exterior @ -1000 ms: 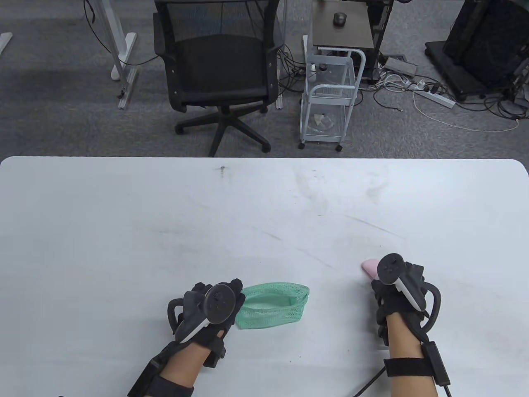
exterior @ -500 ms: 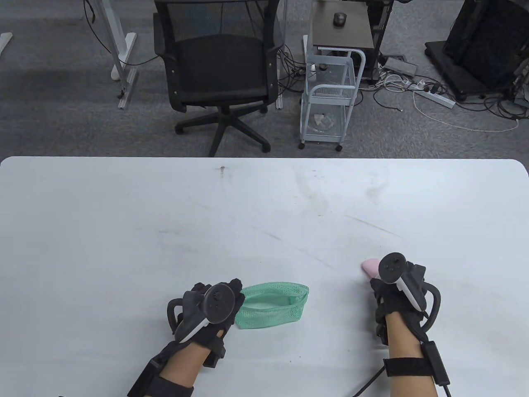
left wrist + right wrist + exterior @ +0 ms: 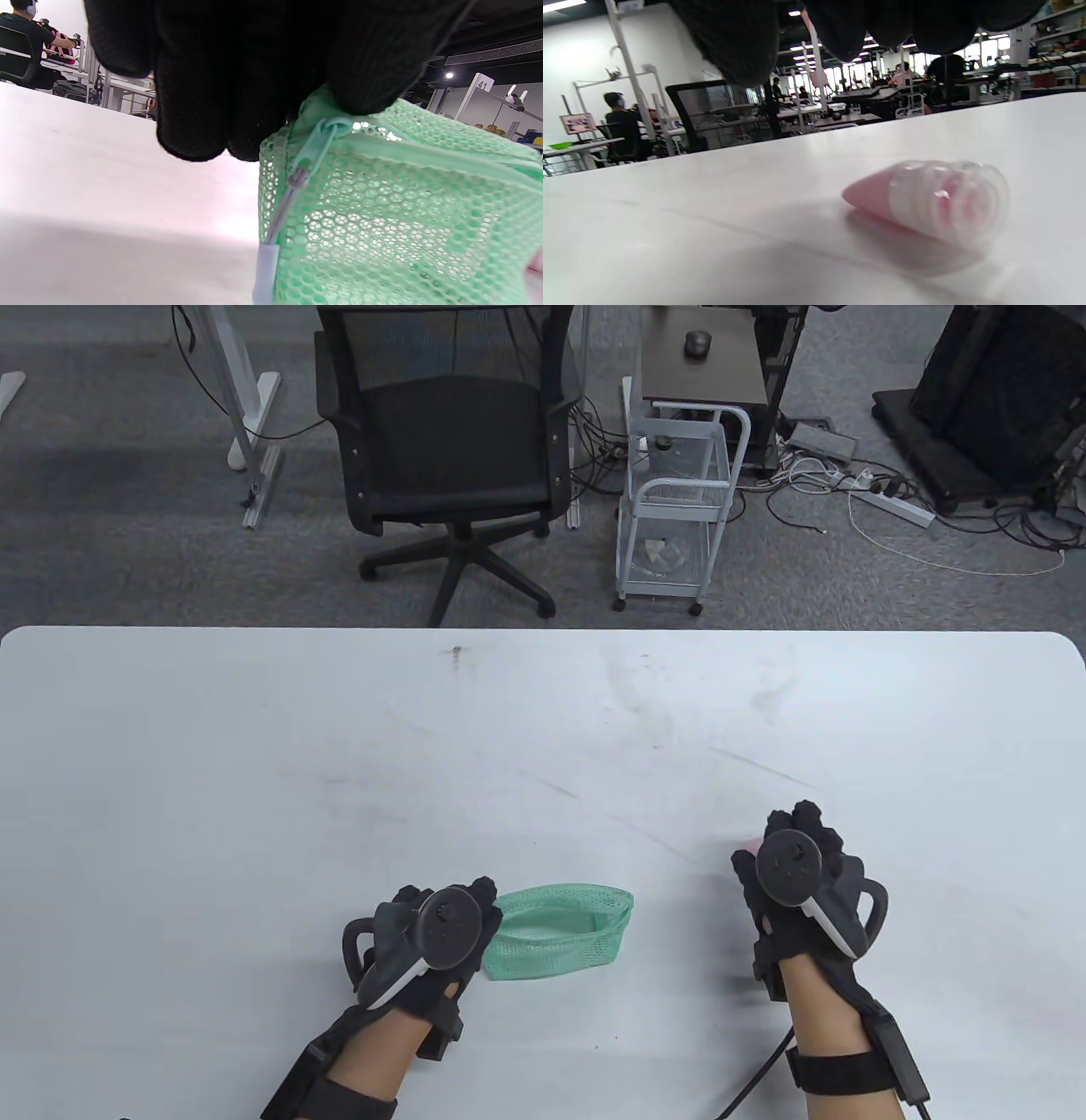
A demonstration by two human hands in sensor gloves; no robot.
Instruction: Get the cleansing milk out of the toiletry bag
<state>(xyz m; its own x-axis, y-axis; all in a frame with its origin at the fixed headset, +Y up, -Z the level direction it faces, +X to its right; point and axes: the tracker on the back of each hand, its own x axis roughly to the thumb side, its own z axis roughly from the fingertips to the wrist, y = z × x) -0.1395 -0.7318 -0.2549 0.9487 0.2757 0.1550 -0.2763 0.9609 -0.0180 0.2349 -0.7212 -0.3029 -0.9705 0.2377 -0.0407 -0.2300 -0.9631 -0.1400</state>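
Observation:
The green mesh toiletry bag [image 3: 560, 931] lies on the white table [image 3: 339, 746], its zip open. My left hand [image 3: 441, 925] holds its left end; in the left wrist view my fingertips [image 3: 237, 84] pinch the mesh [image 3: 382, 203] by the zip pull [image 3: 314, 148]. The pink cleansing milk tube [image 3: 925, 199] lies on its side on the table, clear cap toward the right wrist camera. My right hand [image 3: 797, 865] hovers over it with fingers spread and off the tube; in the table view only a pink sliver [image 3: 750, 843] shows.
An office chair [image 3: 450, 449] and a white wire cart [image 3: 679, 509] stand beyond the table's far edge. Cables and a power strip [image 3: 891, 504] lie on the floor at back right.
My right hand has let go of the pink tube, opened its fingers and moved forward over it. The tube now lies on the table. My left hand and the bag have not moved.

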